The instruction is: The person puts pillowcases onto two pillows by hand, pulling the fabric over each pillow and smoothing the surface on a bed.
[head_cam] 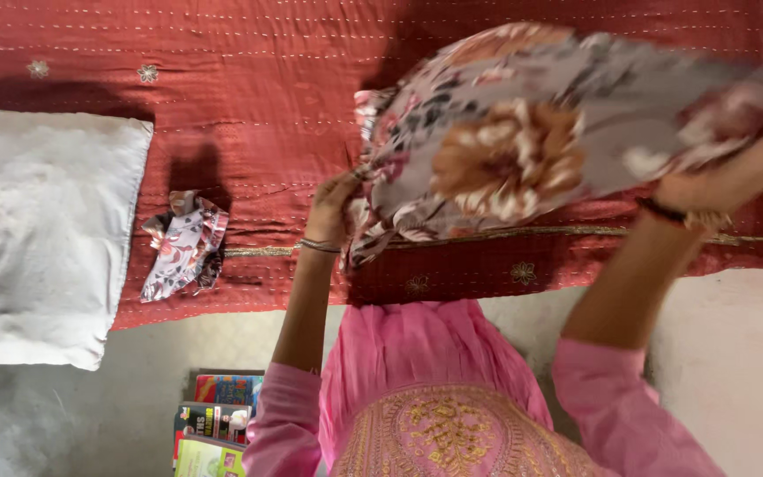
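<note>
two hands hold a floral cloth [523, 132] up over the red bedspread [249, 97], the left hand [333, 208] pinching its lower edge and the right hand [708, 190] closed in bunched fabric at the far corner. it looks light, soft and floppy, best gripped at edges or corners. motion blur and folds hide the right fingers and the cloth's full shape.

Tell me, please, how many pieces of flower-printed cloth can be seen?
2. One large floral cloth is held up over the red bedcover by the left hand and right hand. One small crumpled floral cloth lies beside the white pillow. Others may be hidden.
</note>
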